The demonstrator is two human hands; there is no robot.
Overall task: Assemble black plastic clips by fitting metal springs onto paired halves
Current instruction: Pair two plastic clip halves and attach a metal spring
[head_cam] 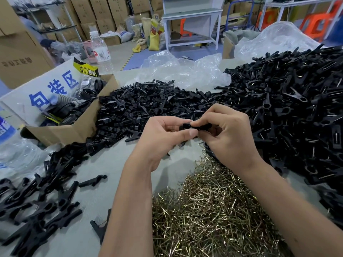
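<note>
Black clip halves [193, 127] sat pinched between both hands above the middle of the pale surface [104, 193]. The left hand [157, 138] curled its fingers [192, 133] round the left end of the paired pieces, thumb on the near side. The right hand [228, 130] gripped the right end, its fingers folded over the top of the plastic. Whether a spring was already seated on the pair could not be told, since the fingers covered most of it.

Just below the hands, toward the near edge, lay a broad heap of brass-coloured wire springs [209, 216], partly under the right forearm. To the right, a large mound of black clips [289, 108] rose high and showed thin metal wires here and there. Beyond the hands stretched a flatter heap of loose black halves [141, 104], which reached the side of an open cardboard box [74, 127]. That box held rolls of tape and a yellow and black packet. More black pieces [40, 199] were scattered at the near left, and one single half [92, 181] lay apart from them on the bare surface. Crumpled clear plastic sheeting [185, 69] lay behind the heaps, with a water bottle [100, 50] standing at the far left. In the background stood stacked cartons, a white metal bench [193, 17] and orange stools [319, 25].
</note>
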